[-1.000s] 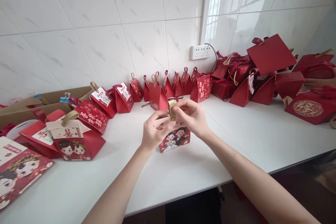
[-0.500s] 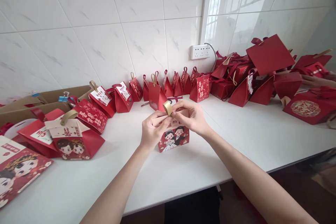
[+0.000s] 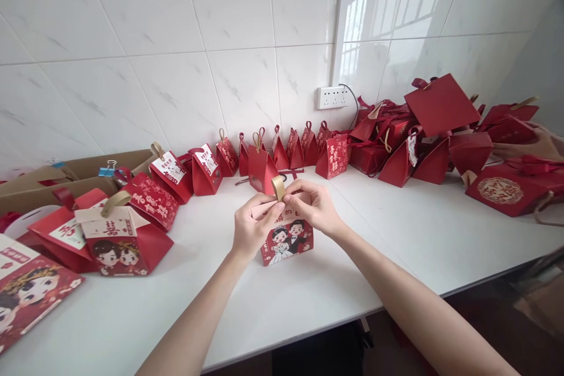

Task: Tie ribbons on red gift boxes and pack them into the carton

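Observation:
A small red gift box (image 3: 285, 242) with a cartoon bride and groom on its front stands on the white table (image 3: 308, 299), in the middle. Both my hands pinch its pink top flaps together. My left hand (image 3: 252, 228) grips the left side of the top. My right hand (image 3: 312, 205) grips the right side. A gold ribbon loop (image 3: 278, 187) sticks up between my fingertips.
A row of folded red boxes (image 3: 282, 153) lines the tiled wall. More boxes lie at the left (image 3: 118, 235) and in a heap at the right (image 3: 436, 129). Another person's hand (image 3: 535, 144) rests at the far right. A wall socket (image 3: 332, 97) sits above.
My hands and the gold loop have come down onto the box top, and the flaps are pressed closer together. The view has shifted slightly.

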Tool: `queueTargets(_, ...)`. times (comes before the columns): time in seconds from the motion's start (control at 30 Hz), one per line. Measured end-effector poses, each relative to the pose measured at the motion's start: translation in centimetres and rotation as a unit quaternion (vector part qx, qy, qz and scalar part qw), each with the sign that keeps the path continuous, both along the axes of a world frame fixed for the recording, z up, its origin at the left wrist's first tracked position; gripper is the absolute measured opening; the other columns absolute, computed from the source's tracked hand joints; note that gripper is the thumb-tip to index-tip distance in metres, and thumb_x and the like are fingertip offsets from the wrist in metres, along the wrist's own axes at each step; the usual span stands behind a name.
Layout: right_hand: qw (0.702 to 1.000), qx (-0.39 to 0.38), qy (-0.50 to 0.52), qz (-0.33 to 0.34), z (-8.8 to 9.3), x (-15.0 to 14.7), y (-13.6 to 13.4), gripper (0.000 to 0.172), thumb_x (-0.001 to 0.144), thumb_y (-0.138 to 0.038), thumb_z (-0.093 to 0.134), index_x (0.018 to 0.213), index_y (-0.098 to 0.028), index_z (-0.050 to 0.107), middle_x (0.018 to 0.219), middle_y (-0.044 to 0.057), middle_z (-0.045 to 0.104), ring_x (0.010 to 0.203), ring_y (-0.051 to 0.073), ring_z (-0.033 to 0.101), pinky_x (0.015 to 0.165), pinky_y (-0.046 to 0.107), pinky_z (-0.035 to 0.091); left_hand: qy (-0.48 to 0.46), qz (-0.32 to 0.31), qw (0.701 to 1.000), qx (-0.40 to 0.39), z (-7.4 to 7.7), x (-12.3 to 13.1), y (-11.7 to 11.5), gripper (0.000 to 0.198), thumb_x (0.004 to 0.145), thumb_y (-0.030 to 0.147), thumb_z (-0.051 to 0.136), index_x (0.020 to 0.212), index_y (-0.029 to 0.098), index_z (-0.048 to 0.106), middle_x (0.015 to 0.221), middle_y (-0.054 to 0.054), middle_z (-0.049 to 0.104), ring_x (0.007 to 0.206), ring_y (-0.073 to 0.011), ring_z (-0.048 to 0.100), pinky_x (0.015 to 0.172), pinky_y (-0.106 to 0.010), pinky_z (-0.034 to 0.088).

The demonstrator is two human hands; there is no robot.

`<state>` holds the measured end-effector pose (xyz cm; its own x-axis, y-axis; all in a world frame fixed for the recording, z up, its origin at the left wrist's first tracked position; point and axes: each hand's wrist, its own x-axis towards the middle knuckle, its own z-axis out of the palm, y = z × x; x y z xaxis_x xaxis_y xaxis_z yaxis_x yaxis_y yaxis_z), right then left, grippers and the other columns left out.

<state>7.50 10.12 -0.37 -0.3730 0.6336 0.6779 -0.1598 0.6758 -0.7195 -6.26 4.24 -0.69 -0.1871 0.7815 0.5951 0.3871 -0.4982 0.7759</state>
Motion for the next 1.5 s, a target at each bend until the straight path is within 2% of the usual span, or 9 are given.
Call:
queueTargets(0.17, 0.965, 0.197, 0.013, -0.174, -0.9, -0.6, 0.1, 0.012, 0.080, -0.023, 0.058, 0.091, -0.019, 0.056, 0.093, 0.008, 0.056, 0.090, 0.020, 0.056, 0.078, 0.037, 0.049, -0.004, 0.087, 0.996, 0.021, -0.4, 0.0, 0.2, 0.019, 0.076, 0.036, 0.063, 0.073, 0.017, 0.061, 0.067, 0.000, 0.062, 0.065, -0.0132, 0.061, 0.060, -0.021, 0.049)
queueTargets(0.3, 0.951, 0.252, -0.020, -0.177, -1.5, -0.8, 0.1, 0.021, 0.083, -0.025, 0.056, 0.103, -0.019, 0.055, 0.107, 0.013, 0.052, 0.108, 0.024, 0.051, 0.091, 0.043, 0.045, 0.054, 0.106, 0.989, 0.093, -0.8, -0.1, 0.4, 0.018, 0.082, 0.035, 0.056, 0.085, 0.018, 0.059, 0.081, -0.003, 0.060, 0.077, -0.0148, 0.060, 0.070, -0.025, 0.051)
queueTargets(0.5, 0.996, 0.082, 0.010, 0.024, -1.2, 0.0, 0.8, 0.041, 0.083, -0.045, 0.056, 0.115, -0.020, 0.053, 0.120, 0.012, 0.056, 0.119, 0.025, 0.049, 0.098, 0.043, 0.042, 0.137, -0.065, 0.984, 0.094, -1.2, -0.5, 0.4, 0.044, 0.089, 0.049, 0.038, 0.116, 0.019, 0.057, 0.116, -0.013, 0.050, 0.101, -0.0215, 0.055, 0.072, -0.031, 0.053)
queueTargets(0.63, 0.984, -0.090, 0.039, 0.152, -0.6, 0.8, 1.2, 0.027, 0.081, -0.040, 0.056, 0.100, -0.021, 0.064, 0.104, 0.006, 0.066, 0.100, 0.023, 0.061, 0.088, 0.040, 0.048, 0.166, 0.043, 0.976, 0.134, -0.9, -0.8, 0.7, 0.029, 0.089, 0.040, 0.044, 0.102, 0.022, 0.063, 0.118, -0.010, 0.050, 0.113, -0.0224, 0.048, 0.096, -0.040, 0.043)
queueTargets(0.77, 0.958, -0.180, 0.064, 0.212, -0.3, 0.6, 1.0, 0.023, 0.076, -0.036, 0.062, 0.094, -0.022, 0.065, 0.088, 0.003, 0.068, 0.078, 0.018, 0.064, 0.072, 0.034, 0.051, 0.086, 0.080, 0.986, 0.117, -0.3, -1.0, 0.9, 0.033, 0.081, 0.032, 0.060, 0.111, 0.022, 0.052, 0.118, -0.008, 0.055, 0.107, -0.0200, 0.055, 0.092, -0.037, 0.045)
queueTargets(1.0, 0.991, -0.091, 0.093, -0.030, -0.3, -0.6, 0.5, 0.024, 0.079, -0.041, 0.060, 0.071, -0.018, 0.060, 0.069, 0.001, 0.061, 0.064, 0.012, 0.056, 0.059, 0.024, 0.046, 0.058, 0.094, 0.993, 0.045, 0.7, -1.4, 0.5, 0.018, 0.073, 0.035, 0.068, 0.082, 0.020, 0.065, 0.080, -0.002, 0.064, 0.078, -0.0169, 0.062, 0.073, -0.029, 0.050)
queueTargets(1.13, 0.997, -0.029, 0.031, -0.062, -0.6, -0.8, 0.1, 0.023, 0.081, -0.039, 0.056, 0.074, -0.018, 0.062, 0.070, 0.001, 0.061, 0.063, 0.013, 0.054, 0.060, 0.025, 0.044, 0.074, 0.045, 0.995, 0.039, 1.0, -0.6, 0.2, 0.019, 0.075, 0.037, 0.066, 0.082, 0.020, 0.068, 0.084, -0.003, 0.063, 0.081, -0.0157, 0.061, 0.070, -0.024, 0.050)
queueTargets(1.37, 0.993, 0.059, 0.020, -0.101, -1.1, -0.8, -0.6, 0.011, 0.087, -0.029, 0.051, 0.083, -0.020, 0.056, 0.077, 0.002, 0.060, 0.070, 0.015, 0.058, 0.066, 0.029, 0.047, 0.022, 0.070, 0.997, 0.015, 0.9, 0.2, 0.1, 0.022, 0.079, 0.037, 0.061, 0.070, 0.018, 0.067, 0.066, 0.000, 0.060, 0.062, -0.0108, 0.057, 0.057, -0.019, 0.045)
queueTargets(1.5, 0.968, 0.225, 0.010, -0.114, -1.7, -0.9, -0.1, 0.011, 0.085, -0.015, 0.050, 0.094, -0.021, 0.051, 0.084, 0.004, 0.057, 0.081, 0.018, 0.055, 0.071, 0.034, 0.049, -0.007, 0.092, 0.996, -0.005, 0.9, 0.2, 0.0, 0.028, 0.077, 0.039, 0.062, 0.062, 0.016, 0.063, 0.057, 0.001, 0.055, 0.054, -0.0099, 0.052, 0.050, -0.019, 0.041)
